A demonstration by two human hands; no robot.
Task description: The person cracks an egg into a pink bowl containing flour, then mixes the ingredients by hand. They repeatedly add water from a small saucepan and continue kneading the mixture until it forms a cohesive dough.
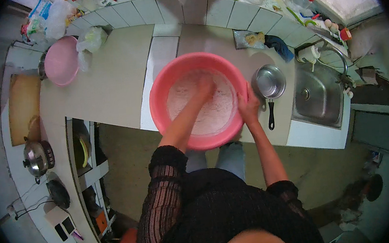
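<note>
A large pink plastic basin (160, 100) stands at the counter's front edge, right before me. White flour-like powder (211, 118), partly clumped, covers its bottom. My left hand (206, 88) reaches down into the powder; its fingers are blurred and partly buried, so their grip does not show. At the basin's right side, my right hand (249, 106) grips the rim, with the thumb on the inner side and fingers along the outside. Just right of that hand lies a small steel saucepan (270, 81) with a black handle.
A steel sink (318, 92) with a tap (341, 60) is set in at the right. Behind the saucepan are a plastic bag (248, 39) and a dark cloth (278, 47). Back left are another pink basin (61, 62), bagged greens (91, 40) and a wooden board (24, 109).
</note>
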